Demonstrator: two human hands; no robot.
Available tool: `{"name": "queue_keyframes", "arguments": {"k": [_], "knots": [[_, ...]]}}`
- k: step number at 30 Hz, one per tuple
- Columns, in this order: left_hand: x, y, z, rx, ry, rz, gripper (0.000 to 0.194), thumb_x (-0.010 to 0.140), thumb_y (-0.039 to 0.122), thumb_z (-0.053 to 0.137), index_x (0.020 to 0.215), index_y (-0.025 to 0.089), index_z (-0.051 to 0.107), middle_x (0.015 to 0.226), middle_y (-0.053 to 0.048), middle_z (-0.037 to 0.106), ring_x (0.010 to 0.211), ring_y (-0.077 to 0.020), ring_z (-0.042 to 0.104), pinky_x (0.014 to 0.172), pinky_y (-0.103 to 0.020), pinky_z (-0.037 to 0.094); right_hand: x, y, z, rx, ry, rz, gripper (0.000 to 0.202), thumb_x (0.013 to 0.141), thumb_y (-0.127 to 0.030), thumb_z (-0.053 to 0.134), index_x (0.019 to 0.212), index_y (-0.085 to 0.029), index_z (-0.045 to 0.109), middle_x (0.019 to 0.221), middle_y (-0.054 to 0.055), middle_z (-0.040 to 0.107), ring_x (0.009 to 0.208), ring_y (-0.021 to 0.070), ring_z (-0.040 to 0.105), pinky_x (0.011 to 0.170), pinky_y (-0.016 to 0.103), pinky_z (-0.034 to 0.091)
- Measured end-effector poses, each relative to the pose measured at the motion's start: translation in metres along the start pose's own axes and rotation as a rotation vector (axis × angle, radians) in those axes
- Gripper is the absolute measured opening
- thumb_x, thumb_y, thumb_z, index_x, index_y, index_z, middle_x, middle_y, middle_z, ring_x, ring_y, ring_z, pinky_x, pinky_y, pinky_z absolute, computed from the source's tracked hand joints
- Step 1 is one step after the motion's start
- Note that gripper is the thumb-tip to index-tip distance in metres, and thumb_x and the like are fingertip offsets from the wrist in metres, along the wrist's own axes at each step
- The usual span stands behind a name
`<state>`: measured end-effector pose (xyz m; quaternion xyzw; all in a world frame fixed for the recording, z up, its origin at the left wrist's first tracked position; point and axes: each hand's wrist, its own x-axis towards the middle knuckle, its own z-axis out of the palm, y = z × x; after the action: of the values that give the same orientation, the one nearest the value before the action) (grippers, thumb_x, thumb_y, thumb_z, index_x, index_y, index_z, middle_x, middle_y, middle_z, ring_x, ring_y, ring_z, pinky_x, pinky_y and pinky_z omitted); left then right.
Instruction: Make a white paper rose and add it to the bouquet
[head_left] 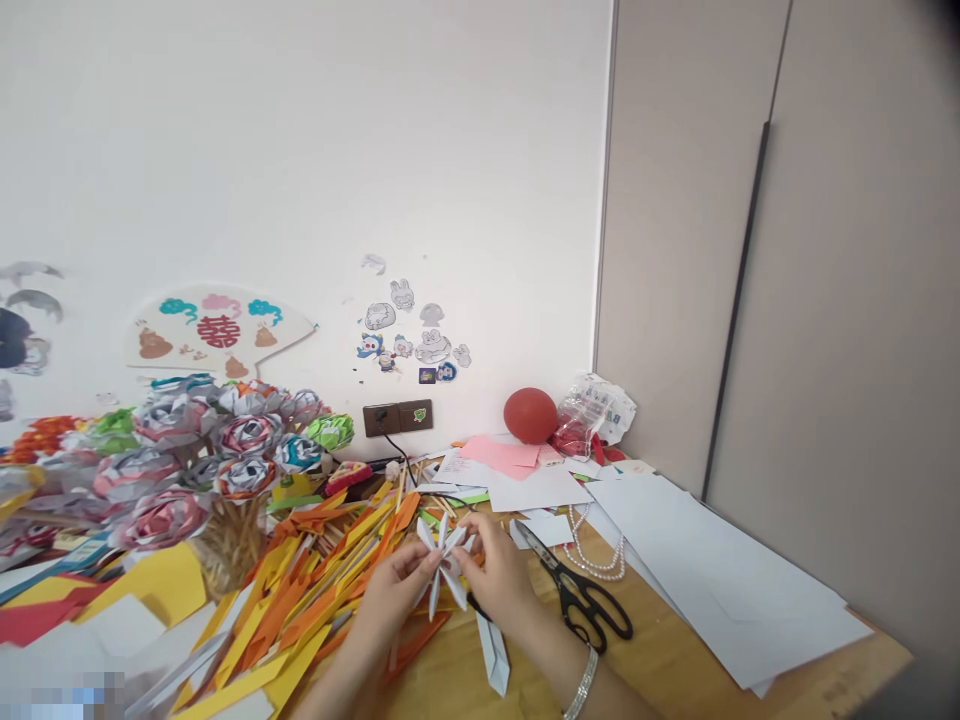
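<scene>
Between my two hands, above the wooden table, is a white folded paper flower (445, 545) with several narrow pointed petals. My left hand (401, 580) pinches it from the left, thumb and fingers near its centre. On the other side my right hand (491, 565) is closed on its right petals, which the fingers partly cover. Just below my right hand lies a folded white paper strip (493, 655). Black-handled scissors (577, 590) lie open to the right of my right wrist. Orange and yellow folded paper strips (300, 580) are heaped left of my hands.
Paper roses (176, 450) stand bunched at the left. White sheets (712, 570) cover the table's right side, beside a pearl string (600, 570). Toward the wall are pink paper (499, 455), a red balloon (530, 415) and a plastic bag (581, 415). A cable runs from a wall socket (397, 417).
</scene>
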<state>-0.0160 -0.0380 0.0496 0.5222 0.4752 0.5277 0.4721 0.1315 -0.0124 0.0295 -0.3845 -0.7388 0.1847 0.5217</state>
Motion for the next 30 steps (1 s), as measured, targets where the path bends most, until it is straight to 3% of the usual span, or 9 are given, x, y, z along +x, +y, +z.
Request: {"name": "queue_keyframes", "arguments": {"k": [6, 11, 16, 19, 25, 30], "knots": [[-0.002, 0.005, 0.001, -0.068, 0.023, -0.029, 0.043, 0.054, 0.052, 0.07, 0.073, 0.014, 0.067, 0.064, -0.004, 0.067, 0.058, -0.0165, 0.059, 0.055, -0.025, 0.046, 0.002, 0.003, 0.004, 0.097, -0.001, 0.086, 0.01, 0.073, -0.019, 0.055, 0.083, -0.021, 0.055, 0.08, 0.0, 0.059, 0.068, 0.0143, 0.054, 0.058, 0.023, 0.041], [-0.001, 0.007, -0.003, 0.024, 0.064, 0.113, 0.038, 0.056, 0.046, 0.07, 0.081, 0.017, 0.068, 0.08, -0.006, 0.071, 0.078, -0.0231, 0.064, 0.071, -0.03, 0.049, 0.001, 0.006, 0.004, 0.043, 0.006, 0.046, 0.003, 0.074, -0.018, 0.054, 0.076, -0.02, 0.056, 0.077, 0.001, 0.06, 0.073, 0.0157, 0.056, 0.064, 0.025, 0.043], [-0.005, 0.003, -0.003, 0.345, 0.146, 0.302, 0.024, 0.064, 0.038, 0.066, 0.08, 0.021, 0.069, 0.086, -0.007, 0.071, 0.085, -0.0263, 0.062, 0.081, -0.034, 0.046, 0.0, 0.0, -0.001, 0.061, 0.021, -0.022, 0.034, 0.072, -0.016, 0.057, 0.105, -0.023, 0.054, 0.102, 0.003, 0.06, 0.092, 0.0183, 0.055, 0.077, 0.029, 0.043], [-0.007, 0.002, 0.0, 0.362, 0.134, 0.338, 0.022, 0.065, 0.037, 0.065, 0.081, 0.021, 0.067, 0.085, -0.006, 0.07, 0.083, -0.0252, 0.062, 0.079, -0.033, 0.047, 0.0, -0.002, -0.002, 0.068, -0.021, -0.05, 0.026, 0.074, -0.017, 0.056, 0.1, -0.023, 0.058, 0.098, 0.003, 0.062, 0.092, 0.0188, 0.055, 0.078, 0.029, 0.043], [-0.008, 0.007, 0.009, -0.088, 0.133, 0.14, 0.021, 0.06, 0.032, 0.068, 0.072, 0.018, 0.059, 0.067, -0.001, 0.067, 0.068, -0.0186, 0.062, 0.065, -0.027, 0.049, 0.003, 0.003, 0.007, 0.275, 0.023, 0.133, 0.016, 0.074, -0.024, 0.057, 0.09, -0.02, 0.059, 0.086, 0.003, 0.063, 0.076, 0.0177, 0.058, 0.067, 0.028, 0.046], [-0.01, 0.01, 0.015, -0.327, 0.194, -0.05, 0.021, 0.055, 0.024, 0.071, 0.071, 0.015, 0.06, 0.061, 0.001, 0.067, 0.056, -0.0121, 0.06, 0.06, -0.022, 0.049, 0.004, 0.008, 0.012, 0.426, 0.045, 0.174, 0.018, 0.073, -0.023, 0.057, 0.091, -0.018, 0.057, 0.079, 0.002, 0.061, 0.071, 0.0158, 0.058, 0.066, 0.027, 0.047]]}}
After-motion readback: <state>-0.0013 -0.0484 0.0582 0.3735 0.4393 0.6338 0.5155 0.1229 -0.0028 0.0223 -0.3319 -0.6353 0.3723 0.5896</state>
